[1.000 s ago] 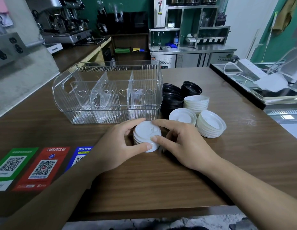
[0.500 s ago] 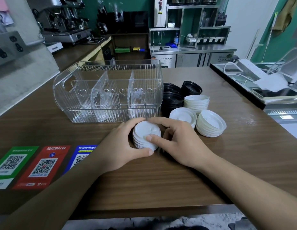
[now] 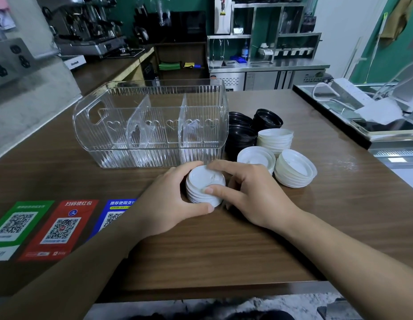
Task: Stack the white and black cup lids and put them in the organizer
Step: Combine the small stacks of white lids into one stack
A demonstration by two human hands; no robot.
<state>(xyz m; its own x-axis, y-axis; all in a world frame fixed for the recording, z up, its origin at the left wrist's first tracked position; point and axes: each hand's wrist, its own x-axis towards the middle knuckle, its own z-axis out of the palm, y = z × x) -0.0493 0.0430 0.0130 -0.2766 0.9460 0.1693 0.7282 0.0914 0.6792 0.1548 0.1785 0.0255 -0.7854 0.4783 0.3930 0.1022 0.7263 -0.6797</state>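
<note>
White lids (image 3: 204, 184), stacked, are gripped between left hand (image 3: 168, 204) and right hand (image 3: 251, 195) on the wooden counter (image 3: 224, 250), just before the clear organizer (image 3: 150, 125). More white stacks (image 3: 293, 168) and black lids (image 3: 242, 135) are seen right. QR stickers (image 3: 60, 227) are laid left; an espresso machine (image 3: 85, 26) is glimpsed behind.

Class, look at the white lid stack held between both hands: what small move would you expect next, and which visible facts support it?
Probably lift the white lid stack toward the clear organizer. The left hand and right hand grip it from both sides, the lids look squared up, and the organizer's compartments, just behind it, appear to hold no lids.
</note>
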